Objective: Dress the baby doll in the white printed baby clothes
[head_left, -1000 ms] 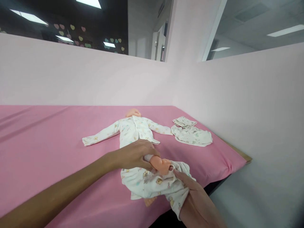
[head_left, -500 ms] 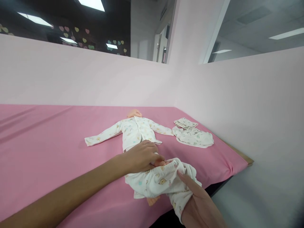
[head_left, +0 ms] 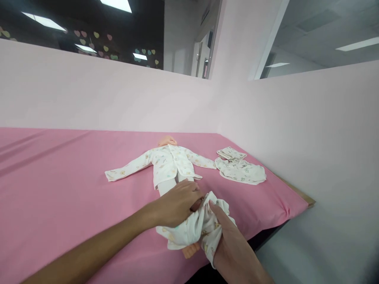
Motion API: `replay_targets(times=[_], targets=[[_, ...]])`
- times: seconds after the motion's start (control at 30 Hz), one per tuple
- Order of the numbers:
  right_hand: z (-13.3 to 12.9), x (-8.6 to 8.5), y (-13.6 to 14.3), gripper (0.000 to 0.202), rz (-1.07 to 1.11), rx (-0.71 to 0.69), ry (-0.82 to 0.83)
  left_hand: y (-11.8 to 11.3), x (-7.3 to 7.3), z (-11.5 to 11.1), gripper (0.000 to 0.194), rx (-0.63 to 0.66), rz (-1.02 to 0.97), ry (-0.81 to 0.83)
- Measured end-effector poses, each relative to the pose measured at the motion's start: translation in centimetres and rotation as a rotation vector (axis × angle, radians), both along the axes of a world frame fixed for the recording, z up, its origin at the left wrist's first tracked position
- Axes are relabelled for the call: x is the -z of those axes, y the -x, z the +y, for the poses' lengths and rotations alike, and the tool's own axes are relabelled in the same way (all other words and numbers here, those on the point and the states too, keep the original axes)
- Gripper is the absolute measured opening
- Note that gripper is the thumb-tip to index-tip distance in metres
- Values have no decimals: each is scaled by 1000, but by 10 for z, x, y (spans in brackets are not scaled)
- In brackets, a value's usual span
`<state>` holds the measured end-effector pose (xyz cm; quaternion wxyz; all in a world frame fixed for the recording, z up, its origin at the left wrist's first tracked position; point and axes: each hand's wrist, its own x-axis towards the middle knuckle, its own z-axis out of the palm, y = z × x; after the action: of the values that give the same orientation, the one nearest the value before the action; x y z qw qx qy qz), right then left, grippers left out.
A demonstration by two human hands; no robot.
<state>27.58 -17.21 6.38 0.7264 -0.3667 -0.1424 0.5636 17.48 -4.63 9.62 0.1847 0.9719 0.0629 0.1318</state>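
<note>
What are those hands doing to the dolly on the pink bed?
The right hand holds a pair of bunched, soft white pants with little printed pictures. The left hand is closed by their opening, seemingly on one leg of the peach plastic doll; the fingers hide most of it. Some toes poke out below the pants. The doll lies on its back on a pink sheet, wearing a white printed jacket.

Can read no text, label, brand, number or sign anywhere. Can make out only a small dark marking (head_left: 205, 15) high on the wall beyond the window (head_left: 118, 23), above the doorway (head_left: 203, 57), too blurred and small to read.
</note>
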Motion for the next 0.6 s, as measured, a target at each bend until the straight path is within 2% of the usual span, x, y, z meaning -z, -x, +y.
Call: replay_targets(times=[0.07,0.1,0.13,0.17,0.27,0.37,0.5,0.6], targets=[[-3,0,0,22,37,-27,14,11,-4,-20,24,-90,-39,225],[-6,0,0,24,51,-44,28,15,-4,-31,25,-147,-67,284],[-8,1,0,26,59,-60,47,18,-1,-43,25,-193,-92,276],[-10,2,-1,29,62,-73,66,19,4,-54,29,-230,-121,205],[-14,4,-2,32,93,-82,99,12,26,-78,54,-308,-211,-140],[-14,5,-2,33,111,-19,136,-1,44,-88,54,-393,-301,-394],[-12,5,-1,27,62,0,153,-9,46,-88,38,-433,-343,-672],[-12,6,1,24,22,2,146,-9,43,-86,31,-400,-354,-791]])
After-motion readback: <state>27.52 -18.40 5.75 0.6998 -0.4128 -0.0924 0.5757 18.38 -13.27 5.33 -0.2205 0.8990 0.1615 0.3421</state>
